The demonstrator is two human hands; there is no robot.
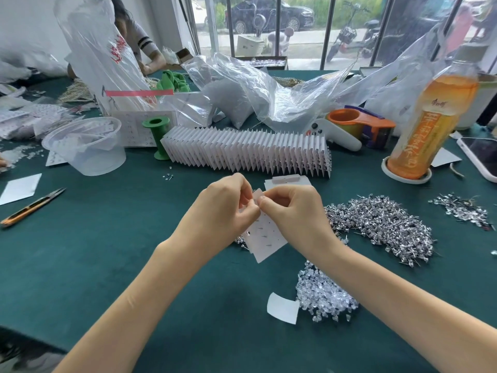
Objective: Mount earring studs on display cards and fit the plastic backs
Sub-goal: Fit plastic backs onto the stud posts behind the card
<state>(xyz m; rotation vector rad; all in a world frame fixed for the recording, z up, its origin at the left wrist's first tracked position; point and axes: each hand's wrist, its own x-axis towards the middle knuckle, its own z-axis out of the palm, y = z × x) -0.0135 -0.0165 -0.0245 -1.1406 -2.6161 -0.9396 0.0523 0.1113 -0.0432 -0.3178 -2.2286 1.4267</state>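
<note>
A: Left hand (228, 208) and right hand (291, 211), state?
B: Both curled, pinching the white paper display card (265, 238) above the green felt table (113, 251), frame centre. Fingertips meet at its upper edge; studs already pierce it.
A: Stock?
B: Silver earring-stud pile (382, 224) at 3 o'clock of the card. Clear plastic backs heap (322, 294) at 5 o'clock. Fanned row of finished white cards (250, 152) at 12 o'clock.
A: Periphery?
B: Orange drink bottle (430, 125) at 2 o'clock; orange-handled thread snips (32, 205) at 9 o'clock.

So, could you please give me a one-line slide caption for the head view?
Both hands, left and right, hold a white display card above the green table, beside heaps of studs.
</note>
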